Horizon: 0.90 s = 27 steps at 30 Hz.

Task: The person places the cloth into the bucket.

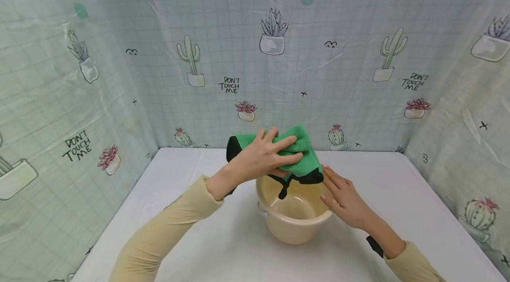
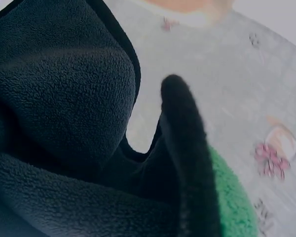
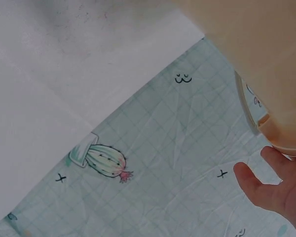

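A green plush towel (image 1: 304,151) with black edging is bunched up in my left hand (image 1: 264,153), whose fingers grip it from above. It hangs over the far side of a cream plastic bucket (image 1: 292,226), with one black corner dangling into the opening. In the left wrist view the folds of the towel's dark side (image 2: 69,94) fill the left half, hiding the hand. My right hand (image 1: 346,200) rests at the bucket's right rim, its fingers extended. The right wrist view has the fingertips (image 3: 274,158) beside the bucket's rim, near the handle (image 3: 244,101).
The bucket stands on a white table (image 1: 207,237). Behind and on both sides hangs a pale grid-patterned curtain (image 1: 239,21) printed with potted cacti, meeting the table's far edge.
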Available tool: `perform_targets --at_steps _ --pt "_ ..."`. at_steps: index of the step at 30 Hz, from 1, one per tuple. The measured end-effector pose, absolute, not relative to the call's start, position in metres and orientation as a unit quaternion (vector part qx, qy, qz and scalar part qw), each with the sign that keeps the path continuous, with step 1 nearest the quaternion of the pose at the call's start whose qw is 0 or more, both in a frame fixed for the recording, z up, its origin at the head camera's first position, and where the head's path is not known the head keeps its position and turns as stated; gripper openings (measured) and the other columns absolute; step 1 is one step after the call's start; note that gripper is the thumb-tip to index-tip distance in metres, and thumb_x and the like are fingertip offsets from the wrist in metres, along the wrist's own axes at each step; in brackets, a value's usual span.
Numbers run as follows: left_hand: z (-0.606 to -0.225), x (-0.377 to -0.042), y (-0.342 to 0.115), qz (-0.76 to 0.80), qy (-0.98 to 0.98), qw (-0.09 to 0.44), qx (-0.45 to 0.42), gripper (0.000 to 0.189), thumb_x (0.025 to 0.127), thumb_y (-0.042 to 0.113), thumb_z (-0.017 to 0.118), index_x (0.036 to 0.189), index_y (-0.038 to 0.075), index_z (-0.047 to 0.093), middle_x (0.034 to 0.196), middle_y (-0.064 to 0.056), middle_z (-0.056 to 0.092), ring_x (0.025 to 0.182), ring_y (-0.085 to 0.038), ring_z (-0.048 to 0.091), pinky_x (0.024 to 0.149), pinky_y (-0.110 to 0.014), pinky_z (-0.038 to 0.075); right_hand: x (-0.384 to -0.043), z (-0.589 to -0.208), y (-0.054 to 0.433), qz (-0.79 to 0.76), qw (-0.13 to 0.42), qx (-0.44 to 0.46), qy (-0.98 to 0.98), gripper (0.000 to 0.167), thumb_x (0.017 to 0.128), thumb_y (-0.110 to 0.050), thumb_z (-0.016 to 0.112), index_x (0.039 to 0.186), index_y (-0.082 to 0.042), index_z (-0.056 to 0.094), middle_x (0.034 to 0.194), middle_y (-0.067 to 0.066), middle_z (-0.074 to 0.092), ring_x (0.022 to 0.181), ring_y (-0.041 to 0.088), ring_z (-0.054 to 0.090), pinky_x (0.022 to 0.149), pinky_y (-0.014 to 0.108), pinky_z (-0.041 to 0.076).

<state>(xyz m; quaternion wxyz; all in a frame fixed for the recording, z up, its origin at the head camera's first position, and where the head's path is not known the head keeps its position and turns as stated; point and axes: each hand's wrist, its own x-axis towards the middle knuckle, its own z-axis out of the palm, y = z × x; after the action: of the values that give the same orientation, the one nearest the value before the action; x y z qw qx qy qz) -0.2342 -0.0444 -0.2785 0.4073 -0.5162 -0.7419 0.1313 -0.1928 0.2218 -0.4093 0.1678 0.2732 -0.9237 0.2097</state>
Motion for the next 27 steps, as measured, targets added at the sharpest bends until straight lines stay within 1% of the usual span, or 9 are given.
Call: perform_targets --at_steps 4,7,9,11,14,18,21,24,27 --pt "-0.297 -0.234 -0.035 0.152 -0.736 0.389 -0.534 0.044 0.078 0.062 0.049 0.113 0.036 0.049 0.119 0.002 0.047 0.088 -0.024 0.048 0.064 -0.035 0.044 -0.193 -0.409 0.222 0.209 0.171 0.282 -0.92 0.058 0.09 -0.024 0.05 0.142 -0.014 0.026 0.146 0.013 0.026 0.135 0.03 0.021 0.09 0.055 0.027" --pt "-0.314 -0.237 -0.032 0.167 -0.753 0.34 -0.538 0.045 0.079 0.063 0.046 0.117 0.038 0.049 0.122 0.002 0.047 0.096 -0.026 0.051 0.072 -0.04 0.047 -0.193 -0.408 0.221 0.208 0.17 0.284 -0.92 0.056 0.089 -0.024 0.051 0.14 -0.018 0.03 0.146 0.012 0.027 0.135 0.029 0.021 0.091 0.054 0.027" --pt "-0.323 -0.238 -0.032 0.178 -0.77 0.301 -0.534 0.049 0.079 0.064 0.045 0.121 0.039 0.048 0.126 0.003 0.047 0.103 -0.026 0.051 0.079 -0.044 0.046 -0.193 -0.407 0.22 0.209 0.168 0.282 -0.921 0.054 0.089 -0.025 0.051 0.139 -0.018 0.032 0.145 0.012 0.027 0.135 0.03 0.022 0.091 0.054 0.027" --pt "-0.331 -0.239 -0.033 0.184 -0.782 0.279 -0.526 0.053 0.078 0.066 0.044 0.124 0.04 0.047 0.13 0.003 0.047 0.11 -0.025 0.049 0.084 -0.047 0.044 -0.193 -0.406 0.219 0.209 0.169 0.278 -0.922 0.054 0.088 -0.024 0.053 0.138 -0.017 0.034 0.145 0.012 0.029 0.134 0.032 0.024 0.092 0.053 0.027" --pt "-0.335 -0.239 -0.036 0.179 -0.793 0.275 -0.514 0.053 0.079 0.066 0.043 0.124 0.039 0.048 0.131 0.003 0.048 0.113 -0.023 0.048 0.086 -0.048 0.042 -0.191 -0.406 0.218 0.211 0.17 0.274 -0.923 0.054 0.087 -0.022 0.055 0.137 -0.015 0.037 0.144 0.012 0.029 0.132 0.033 0.026 0.092 0.052 0.027" --pt "-0.336 -0.245 -0.048 0.144 -0.809 0.28 -0.496 0.048 0.082 0.062 0.042 0.121 0.034 0.053 0.127 0.001 0.05 0.107 -0.024 0.05 0.084 -0.049 0.041 -0.191 -0.407 0.218 0.212 0.17 0.273 -0.923 0.053 0.087 -0.022 0.055 0.136 -0.014 0.037 0.145 0.012 0.029 0.133 0.032 0.025 0.092 0.052 0.027" --pt "-0.34 -0.252 -0.06 0.128 -0.832 0.27 -0.467 0.051 0.083 0.061 0.042 0.123 0.032 0.052 0.124 -0.001 0.052 0.102 -0.023 0.052 0.084 -0.049 0.04 -0.192 -0.408 0.218 0.213 0.175 0.275 -0.921 0.054 0.086 -0.021 0.056 0.136 -0.014 0.037 0.145 0.012 0.029 0.133 0.031 0.025 0.092 0.051 0.027" --pt "-0.346 -0.258 -0.072 0.115 -0.856 0.242 -0.443 0.055 0.082 0.062 0.042 0.126 0.03 0.049 0.12 -0.002 0.056 0.099 -0.023 0.052 0.084 -0.05 0.038 -0.194 -0.408 0.219 0.215 0.179 0.276 -0.92 0.054 0.086 -0.02 0.056 0.136 -0.015 0.037 0.145 0.011 0.028 0.134 0.03 0.024 0.092 0.05 0.026" --pt "-0.353 -0.261 -0.079 0.089 -0.874 0.195 -0.436 0.057 0.083 0.06 0.043 0.13 0.028 0.046 0.104 -0.002 0.062 0.089 -0.02 0.052 0.079 -0.044 0.037 -0.195 -0.409 0.221 0.214 0.182 0.277 -0.919 0.054 0.086 -0.02 0.056 0.136 -0.015 0.037 0.145 0.011 0.028 0.134 0.03 0.024 0.092 0.05 0.026"
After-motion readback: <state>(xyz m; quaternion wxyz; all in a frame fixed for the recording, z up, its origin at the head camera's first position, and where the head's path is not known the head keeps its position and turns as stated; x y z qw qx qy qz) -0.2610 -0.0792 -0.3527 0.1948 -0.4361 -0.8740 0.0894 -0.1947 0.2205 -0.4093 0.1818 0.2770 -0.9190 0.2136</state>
